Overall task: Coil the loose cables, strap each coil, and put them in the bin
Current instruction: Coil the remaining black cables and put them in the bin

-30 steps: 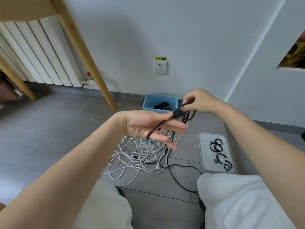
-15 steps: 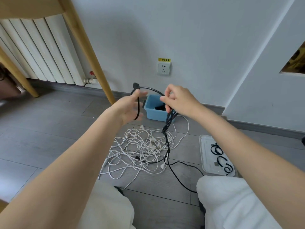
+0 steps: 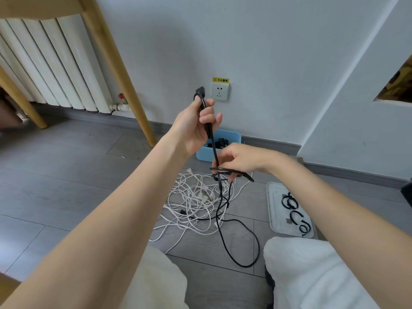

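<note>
My left fingers point(image 3: 206, 118) curl round the black cable point(image 3: 214, 150) just below its plug point(image 3: 199, 92), which sticks up above them. From there it runs down taut to my right fingers point(image 3: 219, 160), which pinch a small flat loop of it; the rest hangs to the floor and curves into one wide bend. Under my right fingers lies a loose tangle of white cables point(image 3: 194, 202). Beyond them sits the blue bin point(image 3: 234, 136), dark cables inside. Right of the tangle, black straps point(image 3: 294, 214) lie curled on a white tray point(image 3: 273, 210).
</note>
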`<state>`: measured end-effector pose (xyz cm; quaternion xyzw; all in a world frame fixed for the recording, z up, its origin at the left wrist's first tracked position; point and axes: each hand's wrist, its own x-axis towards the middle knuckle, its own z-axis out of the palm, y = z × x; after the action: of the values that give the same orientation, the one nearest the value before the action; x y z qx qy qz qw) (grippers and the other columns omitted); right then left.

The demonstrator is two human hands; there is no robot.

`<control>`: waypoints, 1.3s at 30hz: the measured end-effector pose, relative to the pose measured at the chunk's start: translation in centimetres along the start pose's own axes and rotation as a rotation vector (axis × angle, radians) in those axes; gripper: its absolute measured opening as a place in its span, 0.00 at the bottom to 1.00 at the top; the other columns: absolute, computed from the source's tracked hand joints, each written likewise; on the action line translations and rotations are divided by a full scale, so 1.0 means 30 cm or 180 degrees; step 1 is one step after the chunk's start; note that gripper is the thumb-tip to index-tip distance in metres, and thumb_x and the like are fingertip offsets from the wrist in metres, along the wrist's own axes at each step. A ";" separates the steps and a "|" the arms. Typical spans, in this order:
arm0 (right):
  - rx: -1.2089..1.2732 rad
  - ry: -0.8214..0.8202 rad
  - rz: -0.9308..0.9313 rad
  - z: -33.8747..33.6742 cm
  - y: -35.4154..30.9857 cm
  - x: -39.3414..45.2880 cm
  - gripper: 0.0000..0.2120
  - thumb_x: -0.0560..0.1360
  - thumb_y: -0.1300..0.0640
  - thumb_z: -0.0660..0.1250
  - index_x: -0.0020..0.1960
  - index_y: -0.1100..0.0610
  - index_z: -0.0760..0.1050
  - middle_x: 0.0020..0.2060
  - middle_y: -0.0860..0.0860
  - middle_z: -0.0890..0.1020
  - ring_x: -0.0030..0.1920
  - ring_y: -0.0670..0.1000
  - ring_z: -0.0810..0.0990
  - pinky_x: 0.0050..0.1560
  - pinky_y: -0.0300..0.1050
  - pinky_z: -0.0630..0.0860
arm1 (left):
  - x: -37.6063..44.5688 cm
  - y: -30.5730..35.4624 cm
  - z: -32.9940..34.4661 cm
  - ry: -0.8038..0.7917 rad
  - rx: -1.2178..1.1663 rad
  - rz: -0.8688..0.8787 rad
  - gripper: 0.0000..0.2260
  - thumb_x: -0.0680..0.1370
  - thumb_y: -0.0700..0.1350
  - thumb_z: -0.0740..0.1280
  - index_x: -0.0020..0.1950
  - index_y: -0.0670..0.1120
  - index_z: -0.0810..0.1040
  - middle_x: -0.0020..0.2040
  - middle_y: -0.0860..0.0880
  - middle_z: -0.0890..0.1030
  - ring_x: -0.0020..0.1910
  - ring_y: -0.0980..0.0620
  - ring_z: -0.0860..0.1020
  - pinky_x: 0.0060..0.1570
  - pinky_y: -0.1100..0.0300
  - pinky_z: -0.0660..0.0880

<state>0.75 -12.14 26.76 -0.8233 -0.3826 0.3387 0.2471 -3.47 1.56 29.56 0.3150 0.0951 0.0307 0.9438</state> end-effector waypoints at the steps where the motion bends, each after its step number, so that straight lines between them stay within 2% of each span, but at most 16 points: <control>1: -0.0206 0.0127 -0.0060 0.000 0.008 0.002 0.06 0.77 0.62 0.63 0.50 0.60 0.79 0.49 0.57 0.82 0.37 0.42 0.78 0.47 0.41 0.79 | 0.001 -0.004 0.001 0.0016 0.0077 -0.0040 0.18 0.84 0.50 0.50 0.42 0.42 0.70 0.21 0.53 0.63 0.17 0.59 0.63 0.28 0.65 0.76; 3: -0.0552 0.0418 -0.0213 0.001 0.015 0.006 0.07 0.77 0.61 0.64 0.50 0.60 0.80 0.46 0.54 0.83 0.34 0.38 0.77 0.39 0.29 0.72 | 0.005 -0.010 0.004 0.0054 0.0246 -0.0002 0.19 0.84 0.49 0.49 0.45 0.40 0.73 0.23 0.52 0.65 0.20 0.58 0.64 0.29 0.65 0.76; 4: -0.0609 0.0514 -0.0277 0.003 0.019 0.007 0.07 0.76 0.59 0.65 0.50 0.61 0.80 0.46 0.53 0.83 0.37 0.40 0.78 0.41 0.31 0.73 | 0.010 -0.010 0.004 0.0049 0.0312 0.0060 0.19 0.84 0.49 0.49 0.48 0.39 0.74 0.26 0.51 0.66 0.22 0.57 0.64 0.31 0.65 0.76; 6: -0.0608 0.0546 -0.0336 0.012 0.024 0.014 0.08 0.76 0.58 0.66 0.50 0.60 0.81 0.46 0.53 0.84 0.47 0.49 0.81 0.53 0.43 0.75 | 0.016 -0.004 -0.004 0.0039 0.0399 0.0186 0.19 0.84 0.49 0.50 0.54 0.40 0.76 0.30 0.49 0.68 0.26 0.56 0.66 0.36 0.62 0.77; 8: -0.0613 0.0486 -0.0386 0.019 0.021 0.015 0.08 0.75 0.55 0.66 0.48 0.59 0.80 0.45 0.55 0.84 0.49 0.54 0.81 0.56 0.50 0.74 | 0.017 0.000 -0.012 0.0012 0.0455 0.0219 0.18 0.84 0.50 0.50 0.56 0.42 0.76 0.32 0.50 0.68 0.27 0.56 0.66 0.40 0.60 0.78; 11: -0.0542 0.0373 -0.0427 0.021 0.015 0.013 0.12 0.76 0.51 0.65 0.43 0.60 0.78 0.41 0.57 0.83 0.40 0.55 0.79 0.46 0.48 0.73 | 0.001 0.000 -0.003 -0.0103 0.0457 0.0121 0.19 0.84 0.51 0.49 0.58 0.43 0.75 0.29 0.52 0.67 0.25 0.58 0.63 0.30 0.66 0.73; 14: -0.0589 0.0393 -0.0345 0.021 0.018 0.010 0.17 0.77 0.47 0.62 0.37 0.59 0.73 0.32 0.54 0.77 0.33 0.49 0.70 0.38 0.45 0.67 | -0.012 0.002 0.016 -0.0258 0.0528 -0.0178 0.18 0.84 0.49 0.48 0.57 0.41 0.74 0.26 0.53 0.64 0.21 0.60 0.59 0.18 0.72 0.58; 18: -0.0587 0.0482 0.0000 0.009 0.040 0.006 0.22 0.76 0.44 0.62 0.30 0.56 0.66 0.26 0.46 0.72 0.28 0.47 0.64 0.29 0.36 0.61 | -0.044 -0.004 0.032 -0.0605 0.0795 -0.0844 0.15 0.79 0.43 0.51 0.55 0.37 0.74 0.28 0.52 0.64 0.21 0.60 0.60 0.19 0.70 0.53; 21: -0.0246 0.0659 0.0138 -0.003 0.052 0.005 0.26 0.74 0.45 0.67 0.28 0.55 0.57 0.17 0.41 0.67 0.27 0.46 0.58 0.26 0.37 0.57 | -0.062 -0.007 0.036 -0.0701 0.0747 -0.0938 0.19 0.71 0.45 0.54 0.55 0.35 0.74 0.33 0.51 0.62 0.23 0.59 0.61 0.22 0.69 0.55; 24: -0.0217 0.0642 0.0128 0.008 0.044 0.014 0.25 0.72 0.41 0.67 0.27 0.55 0.60 0.21 0.44 0.66 0.28 0.48 0.60 0.29 0.40 0.57 | -0.063 0.001 0.032 -0.0523 0.0660 -0.0753 0.13 0.80 0.45 0.54 0.50 0.38 0.73 0.34 0.51 0.64 0.22 0.59 0.63 0.20 0.70 0.57; 27: -0.0459 0.0584 0.0160 0.018 0.030 0.021 0.25 0.72 0.39 0.66 0.27 0.56 0.67 0.23 0.49 0.66 0.26 0.48 0.62 0.28 0.40 0.59 | -0.057 0.002 0.021 -0.0293 0.0716 -0.0351 0.14 0.83 0.47 0.51 0.46 0.41 0.71 0.35 0.50 0.70 0.24 0.59 0.66 0.19 0.71 0.59; 31: -0.0347 0.0699 0.0161 0.018 0.017 0.019 0.25 0.72 0.41 0.67 0.25 0.56 0.67 0.20 0.46 0.66 0.21 0.44 0.62 0.24 0.33 0.59 | -0.050 -0.008 0.012 -0.0044 0.0950 0.0095 0.16 0.83 0.51 0.51 0.47 0.44 0.74 0.36 0.49 0.77 0.23 0.58 0.68 0.29 0.66 0.75; 34: -0.0394 0.0750 0.0013 0.022 0.015 0.022 0.22 0.71 0.43 0.69 0.28 0.57 0.69 0.21 0.47 0.70 0.26 0.46 0.67 0.30 0.39 0.64 | -0.043 -0.005 0.005 -0.0034 0.1022 0.0136 0.16 0.83 0.52 0.50 0.45 0.46 0.70 0.29 0.52 0.69 0.21 0.59 0.60 0.22 0.69 0.65; 36: -0.0430 0.0858 -0.0290 0.014 0.017 0.028 0.16 0.71 0.48 0.71 0.33 0.59 0.74 0.32 0.55 0.77 0.35 0.48 0.72 0.40 0.48 0.70 | -0.032 0.002 -0.001 0.0029 0.1011 0.0211 0.16 0.83 0.53 0.49 0.42 0.47 0.68 0.25 0.54 0.65 0.20 0.59 0.57 0.19 0.69 0.56; 37: -0.0428 0.0939 -0.0435 0.007 0.014 0.029 0.11 0.71 0.51 0.71 0.36 0.58 0.77 0.37 0.55 0.79 0.39 0.49 0.75 0.45 0.47 0.71 | -0.025 0.008 -0.005 0.0087 0.0955 0.0283 0.16 0.83 0.53 0.49 0.41 0.47 0.67 0.24 0.55 0.64 0.19 0.60 0.57 0.18 0.69 0.54; 39: -0.0457 0.1148 -0.0663 -0.003 -0.004 0.019 0.06 0.72 0.56 0.70 0.42 0.59 0.80 0.40 0.52 0.79 0.39 0.46 0.74 0.43 0.36 0.68 | -0.015 0.025 -0.015 0.0236 0.0759 0.0470 0.17 0.83 0.53 0.49 0.40 0.47 0.67 0.23 0.55 0.62 0.19 0.60 0.56 0.18 0.69 0.53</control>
<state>1.03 -11.64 26.69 -0.8421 -0.4383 0.1305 0.2859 -4.01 2.38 29.74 0.4297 0.1095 0.1001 0.8907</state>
